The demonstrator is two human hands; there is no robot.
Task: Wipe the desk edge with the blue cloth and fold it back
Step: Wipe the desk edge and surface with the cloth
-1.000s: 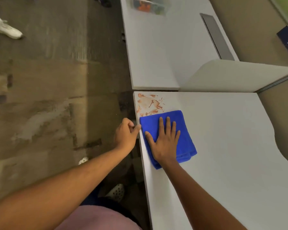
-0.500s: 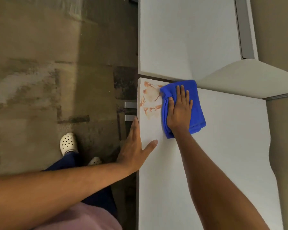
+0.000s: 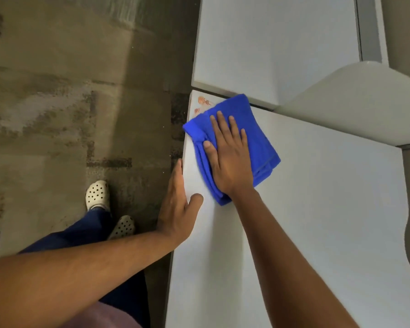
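Note:
A folded blue cloth (image 3: 258,129) lies on the white desk (image 3: 317,221) near its far left corner, one corner hanging over the left edge. My right hand (image 3: 230,155) presses flat on the cloth with fingers spread. A small patch of orange-red stain (image 3: 202,102) shows at the corner just beyond the cloth; the rest is covered. My left hand (image 3: 179,204) rests against the desk's left edge, thumb on top, fingers along the side, holding nothing.
A second white desk (image 3: 270,43) adjoins at the far side, with a grey slot (image 3: 369,27) near its right. A curved white divider panel (image 3: 365,100) stands at the right. Worn floor and my feet in white clogs (image 3: 97,195) lie left.
My right hand has slid the cloth left and toward me over the stain, covering most of it and reaching the desk edge. My left hand stays on the edge.

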